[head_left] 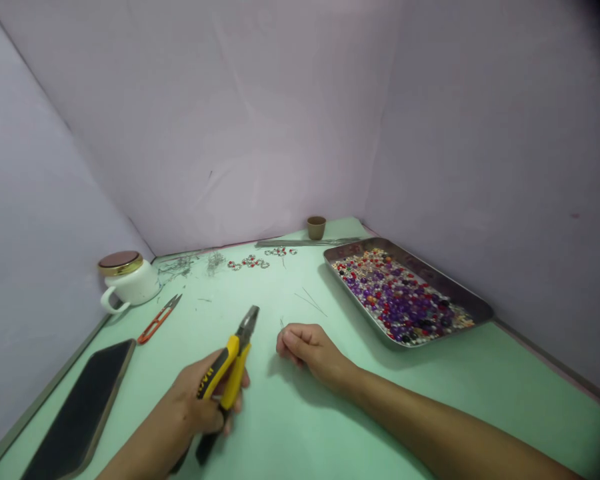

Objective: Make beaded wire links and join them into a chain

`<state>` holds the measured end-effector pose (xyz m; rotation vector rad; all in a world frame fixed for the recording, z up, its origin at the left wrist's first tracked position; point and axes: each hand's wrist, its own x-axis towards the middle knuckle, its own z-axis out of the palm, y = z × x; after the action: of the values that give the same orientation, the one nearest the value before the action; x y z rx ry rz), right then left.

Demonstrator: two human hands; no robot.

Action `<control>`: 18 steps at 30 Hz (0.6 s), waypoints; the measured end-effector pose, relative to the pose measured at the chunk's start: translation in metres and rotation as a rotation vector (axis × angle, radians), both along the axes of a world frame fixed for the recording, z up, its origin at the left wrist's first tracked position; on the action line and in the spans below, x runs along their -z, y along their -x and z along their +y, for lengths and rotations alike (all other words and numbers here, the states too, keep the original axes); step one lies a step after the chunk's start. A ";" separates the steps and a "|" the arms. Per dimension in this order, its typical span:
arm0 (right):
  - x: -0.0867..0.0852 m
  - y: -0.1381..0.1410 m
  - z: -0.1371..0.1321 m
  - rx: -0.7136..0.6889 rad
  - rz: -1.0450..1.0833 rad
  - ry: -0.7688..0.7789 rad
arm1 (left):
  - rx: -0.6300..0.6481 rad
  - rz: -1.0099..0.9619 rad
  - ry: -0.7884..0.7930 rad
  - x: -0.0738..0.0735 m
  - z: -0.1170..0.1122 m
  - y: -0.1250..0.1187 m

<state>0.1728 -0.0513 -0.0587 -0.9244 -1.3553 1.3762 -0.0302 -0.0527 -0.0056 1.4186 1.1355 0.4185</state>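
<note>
My left hand (205, 393) is wrapped round the handles of yellow-and-black pliers (234, 373). Their metal jaws point up and away from me, over the green tabletop (280, 413). To the right of the pliers, my right hand (305, 347) is closed in a pinch near the table. A thin wire (282, 323) sticks up just above its fingertips; the rest of it is hidden by the fingers. Loose straight wires (313, 303) lie beyond my right hand. Farther back are small wire-and-bead pieces (253, 262) with red beads.
At right stands a metal tray (365, 317) of mixed beads (405, 300). A small brown cup (317, 228) and a wire bundle (305, 243) lie at the back. On the left are a lidded white mug (135, 283), orange thread snips (159, 320), a phone (80, 413) and wire scraps (177, 265).
</note>
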 end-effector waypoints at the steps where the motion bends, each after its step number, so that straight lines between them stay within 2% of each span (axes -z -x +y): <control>1: 0.000 0.000 0.000 -0.002 0.000 0.011 | -0.051 0.175 -0.171 0.000 0.004 0.002; 3: 0.000 0.000 0.000 -0.003 -0.001 0.023 | -0.181 0.507 -0.457 0.003 0.015 0.009; 5: 0.000 -0.001 0.000 -0.001 -0.002 0.028 | -0.268 0.818 -0.620 0.011 0.025 0.018; 7: 0.001 -0.001 0.001 -0.010 -0.002 0.034 | -0.293 1.006 -0.708 0.021 0.035 0.025; 10: 0.003 -0.002 0.001 -0.027 0.016 0.041 | -0.278 1.108 -0.747 0.031 0.046 0.030; 12: 0.004 -0.002 0.001 -0.029 0.039 0.046 | -0.285 1.086 -0.841 0.030 0.047 0.028; 13: 0.004 -0.002 0.001 -0.027 0.053 0.049 | -0.293 1.027 -0.940 0.028 0.045 0.026; 15: 0.003 -0.001 0.000 -0.023 0.069 0.056 | -0.297 0.806 -1.197 0.024 0.031 0.022; 16: 0.003 -0.001 0.000 -0.022 0.070 0.059 | -0.291 0.620 -1.298 0.023 0.019 0.021; 18: 0.001 -0.001 0.000 -0.018 0.059 0.063 | -0.275 0.377 -1.382 0.027 -0.011 0.024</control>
<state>0.1742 -0.0517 -0.0601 -0.9079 -1.2849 1.4558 -0.0547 -0.0633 -0.0329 2.5984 1.3946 1.3379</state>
